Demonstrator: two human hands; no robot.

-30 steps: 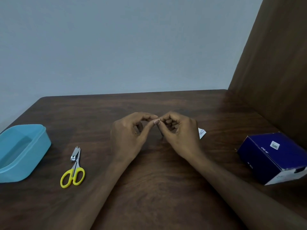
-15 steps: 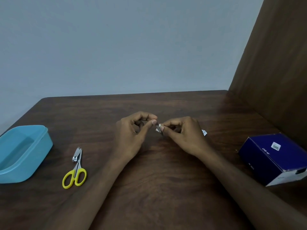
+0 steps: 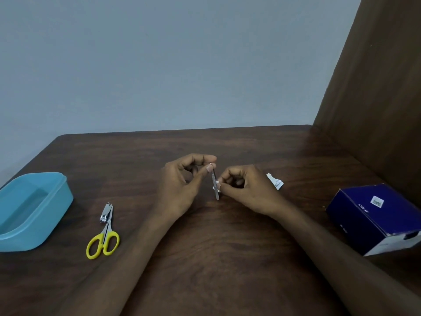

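1. the thin metal tool [image 3: 214, 177] stands almost upright above the middle of the table [image 3: 216, 252], its top tipped slightly toward 11 o'clock and its lower end just over the wood.
2. the left hand [image 3: 180, 185] pinches the tool's top end between thumb and forefinger, with the other fingers curled in.
3. the right hand [image 3: 248, 190], at 3 o'clock of the tool, pinches the shaft lower down with its fingertips. a small white bit [image 3: 216, 187] sits at that pinch, and i cannot tell what it is.
4. a torn white wrapper [image 3: 275, 181] lies just beyond the right hand at its 2 o'clock.
5. a dark blue box [image 3: 376, 215] sits at 4 o'clock of the hands, near the wooden panel [image 3: 376, 110].
6. at 8 o'clock of the hands lie yellow scissors [image 3: 105, 234], with a nail clipper [image 3: 106, 213] resting along their blades.
7. a light blue tub [image 3: 52, 215] sits at 9 o'clock, by the table's left edge.
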